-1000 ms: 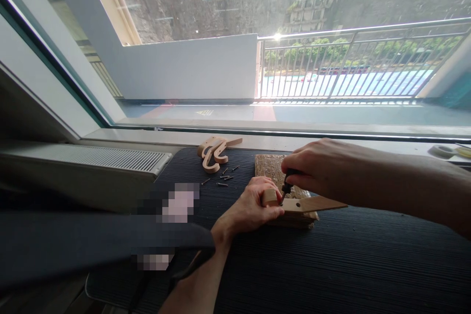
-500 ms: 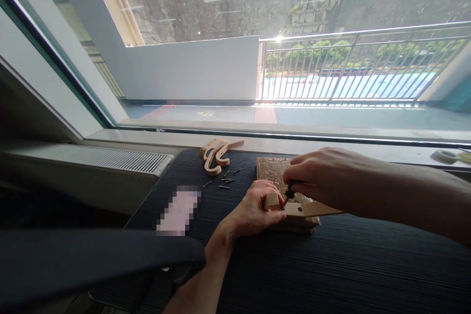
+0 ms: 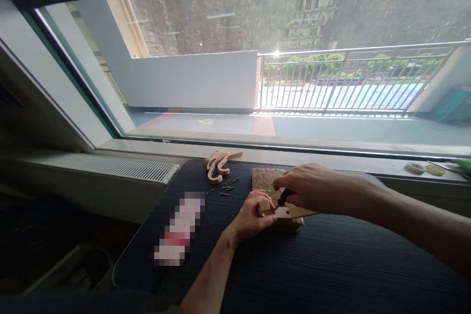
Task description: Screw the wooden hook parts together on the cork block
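Observation:
My left hand [image 3: 254, 212] is closed around the curled end of a pale wooden hook [image 3: 283, 213], pressing it onto a rough particleboard block [image 3: 265, 176]. The hook has a dark hole along its flat strip, and its far end runs under my right forearm. My right hand [image 3: 301, 185] grips the dark handle of a screwdriver [image 3: 283, 197], which leans with its tip down at the hook beside my left thumb. The exact contact at the tip is too small to make out. Further left lie several loose screws [image 3: 227, 188] and a few more wooden hooks [image 3: 219, 167].
The black table [image 3: 346, 260] has a rounded corner at left. A blurred-out pinkish item [image 3: 182, 228] lies on it. Behind is a windowsill [image 3: 368, 161] with a tape roll [image 3: 415, 168] at right. A white vented radiator cover [image 3: 140, 171] stands at left.
The camera view has shifted, so the scene sits lower and the hands slightly left. Both hands keep their holds on the hook and the screwdriver; the right hand's posture looks slightly turned.

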### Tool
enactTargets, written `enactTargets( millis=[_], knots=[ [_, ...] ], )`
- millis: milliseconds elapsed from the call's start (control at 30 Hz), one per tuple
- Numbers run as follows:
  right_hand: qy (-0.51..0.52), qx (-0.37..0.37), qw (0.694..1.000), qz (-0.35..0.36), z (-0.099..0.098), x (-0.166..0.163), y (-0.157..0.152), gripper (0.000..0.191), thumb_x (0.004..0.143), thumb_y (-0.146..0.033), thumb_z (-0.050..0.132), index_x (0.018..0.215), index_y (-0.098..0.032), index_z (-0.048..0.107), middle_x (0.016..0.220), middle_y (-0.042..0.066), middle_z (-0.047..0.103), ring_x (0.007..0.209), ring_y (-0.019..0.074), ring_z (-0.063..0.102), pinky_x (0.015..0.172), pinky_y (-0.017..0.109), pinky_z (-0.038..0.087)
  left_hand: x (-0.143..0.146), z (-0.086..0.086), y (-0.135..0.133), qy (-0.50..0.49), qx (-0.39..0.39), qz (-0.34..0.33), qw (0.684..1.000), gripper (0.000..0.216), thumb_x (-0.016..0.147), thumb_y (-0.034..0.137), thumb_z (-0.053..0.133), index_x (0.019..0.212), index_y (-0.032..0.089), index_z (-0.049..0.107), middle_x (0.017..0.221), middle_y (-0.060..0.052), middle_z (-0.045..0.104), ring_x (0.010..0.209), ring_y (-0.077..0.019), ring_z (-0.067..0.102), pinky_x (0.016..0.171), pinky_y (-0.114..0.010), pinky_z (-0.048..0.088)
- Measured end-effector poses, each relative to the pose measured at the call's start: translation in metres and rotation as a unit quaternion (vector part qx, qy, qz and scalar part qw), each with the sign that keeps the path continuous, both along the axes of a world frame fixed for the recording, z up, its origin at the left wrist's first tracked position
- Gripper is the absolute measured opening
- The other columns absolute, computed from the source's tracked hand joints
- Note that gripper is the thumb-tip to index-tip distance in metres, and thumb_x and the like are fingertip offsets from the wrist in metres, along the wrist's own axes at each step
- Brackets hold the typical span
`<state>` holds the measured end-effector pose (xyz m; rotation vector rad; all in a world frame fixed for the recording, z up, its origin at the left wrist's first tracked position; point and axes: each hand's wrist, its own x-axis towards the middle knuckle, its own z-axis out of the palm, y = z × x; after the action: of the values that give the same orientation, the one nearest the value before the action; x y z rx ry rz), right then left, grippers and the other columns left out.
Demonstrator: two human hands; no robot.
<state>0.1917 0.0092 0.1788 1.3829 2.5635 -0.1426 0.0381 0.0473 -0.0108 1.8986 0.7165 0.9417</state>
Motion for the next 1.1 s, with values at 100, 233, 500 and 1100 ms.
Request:
enactTargets(
  millis=[100, 233, 500, 1100],
  knots=[
    [-0.003, -0.019, 1.000, 0.022, 0.002, -0.001, 0.000, 0.018, 0.081, -0.013, 0.050, 0.083, -0.018, 0.067, 0.081, 0.005, 0.068, 0.073, 0.0168, 0.061, 0.057, 0.026, 0.032, 0.001, -0.002, -0.002, -0.007, -0.010, 0.014, 1.000, 0.021, 0.065, 0.016, 0.073, 0.084, 0.019, 0.065, 0.109, -0.007, 0.057, 0.115, -0.0217, 0.048, 0.102, -0.035, 0.038],
    [-0.004, -0.022, 0.998, 0.052, -0.005, -0.002, 0.000, 0.018, 0.081, -0.008, 0.050, 0.083, -0.016, 0.066, 0.081, 0.006, 0.067, 0.072, 0.0160, 0.061, 0.058, 0.025, 0.034, 0.001, -0.002, -0.003, -0.009, -0.018, 0.024, 1.000, 0.021, 0.065, 0.015, 0.072, 0.084, 0.020, 0.065, 0.109, -0.007, 0.058, 0.117, -0.0227, 0.047, 0.102, -0.037, 0.038],
    [0.035, -0.029, 0.998, 0.040, -0.018, 0.006, 0.009, 0.017, 0.084, -0.013, 0.046, 0.087, -0.015, 0.062, 0.077, 0.006, 0.067, 0.070, 0.0168, 0.061, 0.056, 0.026, 0.034, 0.002, -0.003, -0.002, -0.024, -0.005, 0.023, 0.999, 0.020, 0.065, 0.013, 0.072, 0.082, 0.019, 0.064, 0.103, -0.006, 0.060, 0.117, -0.0220, 0.047, 0.104, -0.036, 0.037],
    [0.364, 0.063, 0.875, -0.314, -0.092, 0.064, -0.048, 0.033, 0.087, -0.047, 0.046, 0.094, -0.020, 0.064, 0.078, 0.005, 0.062, 0.067, 0.0184, 0.058, 0.062, 0.031, 0.045, 0.007, -0.003, -0.009, -0.025, 0.030, 0.071, 0.997, 0.024, 0.065, 0.006, 0.062, 0.086, 0.019, 0.061, 0.107, -0.007, 0.057, 0.121, -0.0225, 0.043, 0.107, -0.040, 0.033]
  ],
)
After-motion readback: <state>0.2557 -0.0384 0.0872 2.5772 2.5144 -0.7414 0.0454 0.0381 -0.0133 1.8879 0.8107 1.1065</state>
